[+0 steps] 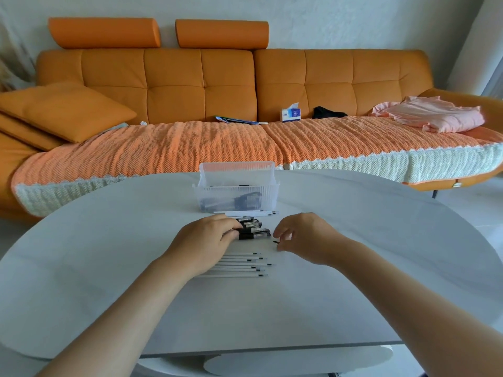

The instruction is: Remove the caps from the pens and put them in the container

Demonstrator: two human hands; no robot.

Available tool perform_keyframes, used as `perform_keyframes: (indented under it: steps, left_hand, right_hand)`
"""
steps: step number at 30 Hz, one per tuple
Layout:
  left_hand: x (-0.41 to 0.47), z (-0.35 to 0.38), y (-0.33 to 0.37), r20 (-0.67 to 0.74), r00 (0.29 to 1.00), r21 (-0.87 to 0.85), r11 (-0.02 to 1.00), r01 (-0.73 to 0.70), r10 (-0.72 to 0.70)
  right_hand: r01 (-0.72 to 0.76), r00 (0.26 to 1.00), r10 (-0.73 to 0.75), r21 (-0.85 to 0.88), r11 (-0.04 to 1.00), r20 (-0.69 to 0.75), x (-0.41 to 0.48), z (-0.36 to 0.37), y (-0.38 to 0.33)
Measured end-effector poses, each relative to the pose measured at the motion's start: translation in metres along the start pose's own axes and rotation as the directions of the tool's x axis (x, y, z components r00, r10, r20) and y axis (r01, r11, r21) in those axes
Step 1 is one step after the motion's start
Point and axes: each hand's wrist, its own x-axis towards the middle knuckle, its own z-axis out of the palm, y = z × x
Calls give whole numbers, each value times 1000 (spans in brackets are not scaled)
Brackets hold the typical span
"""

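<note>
Pale grey oval table [353, 295], clear ribbed plastic container [236, 186] toward its 12 o'clock edge, loose white pens [246, 213] touching the container's 6 o'clock side, black pens [251, 229] clustered mid-table, tiny black cap [276, 242] at cluster's 3 o'clock, row of thin white pens [239, 265] at cluster's 6 o'clock.

Our left hand [206, 240] grips a black pen [254, 235]; our right hand [304, 238] hovers at three o'clock, container [236, 170] at twelve.

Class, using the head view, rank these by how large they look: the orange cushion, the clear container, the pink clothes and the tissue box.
1. orange cushion
2. clear container and pink clothes: too alike to rank, and the container sits nearer the camera.
3. tissue box
</note>
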Motion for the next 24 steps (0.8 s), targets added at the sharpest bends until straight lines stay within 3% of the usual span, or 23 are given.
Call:
perform_keyframes:
  steps: [9,15,24]
  left_hand:
    - [-1,1,9,-3,1000,67,998,-17,18]
    - [0,2,12,-26,997,63,996,-65,67]
    - [-2,-3,13,-43,996,47,996,-70,72]
  right_hand:
    - [43,999,-43,-18,999,12,2,-2,1]
    - [194,977,-203,-132,972,-60,-1,-6,-11]
    - [216,973,-229,-281,935,-16,3,0,-30]
